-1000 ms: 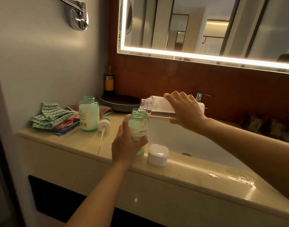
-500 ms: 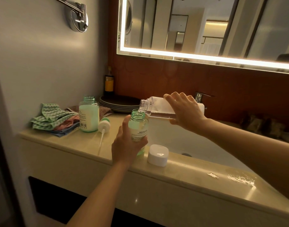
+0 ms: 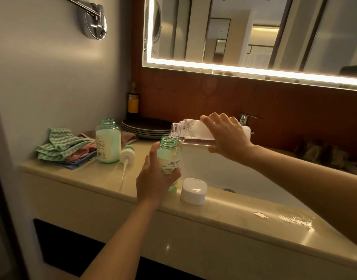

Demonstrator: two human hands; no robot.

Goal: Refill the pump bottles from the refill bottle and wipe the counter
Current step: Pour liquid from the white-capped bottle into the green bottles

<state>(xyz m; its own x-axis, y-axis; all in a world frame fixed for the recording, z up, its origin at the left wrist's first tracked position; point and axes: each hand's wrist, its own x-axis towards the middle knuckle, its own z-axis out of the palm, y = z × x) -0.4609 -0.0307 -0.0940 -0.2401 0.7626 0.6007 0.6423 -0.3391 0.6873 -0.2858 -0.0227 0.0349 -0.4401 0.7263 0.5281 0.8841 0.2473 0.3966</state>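
My left hand (image 3: 153, 182) grips an open green pump bottle (image 3: 169, 156) upright over the counter's front edge (image 3: 224, 211). My right hand (image 3: 228, 136) holds the clear refill bottle (image 3: 189, 131) tipped nearly level, its mouth just above the green bottle's neck, and liquid runs between them. A second open green bottle (image 3: 108, 142), mostly full of pale liquid, stands further left. A white pump head with its tube (image 3: 126, 158) lies beside it. The white refill cap (image 3: 193, 190) sits on the counter by my left hand.
Folded cloths (image 3: 66, 146) are piled at the counter's left end. A stack of dark plates (image 3: 145, 127) and a dark bottle (image 3: 133, 102) stand at the back. The white sink basin (image 3: 214, 170) and faucet (image 3: 246, 118) lie behind the bottles. Wet patches (image 3: 284, 218) glisten on the right.
Both hands have held nearly still. The refill bottle stays tipped over the green bottle, and the pouring goes on.
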